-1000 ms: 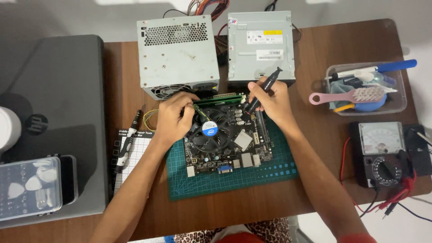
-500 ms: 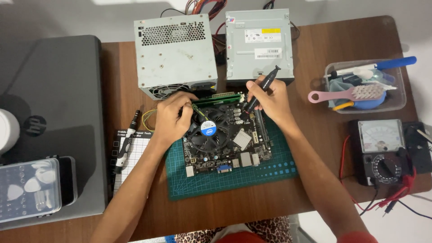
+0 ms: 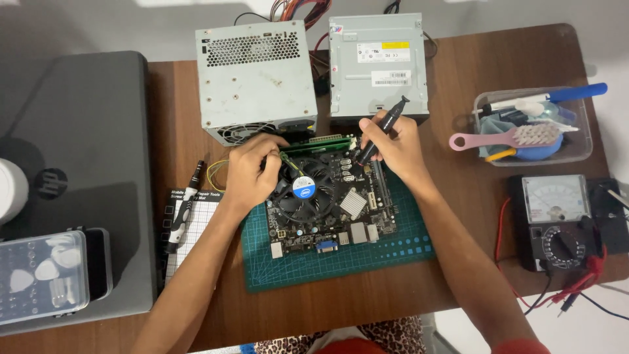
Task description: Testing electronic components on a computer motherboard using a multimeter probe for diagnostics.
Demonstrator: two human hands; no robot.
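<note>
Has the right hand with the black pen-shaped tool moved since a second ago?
No. The right hand stays at the circuit board's far edge, just below the grey drive box.

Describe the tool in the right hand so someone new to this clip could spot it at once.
Start at the green cutting mat in the middle of the wooden desk, where a motherboard lies. At the board's far right corner the right hand grips a slim black pen-shaped tool, tip down on the board. Unlike the similar black screwdriver lying on the white pad to the left, it is held and tilted.
</note>
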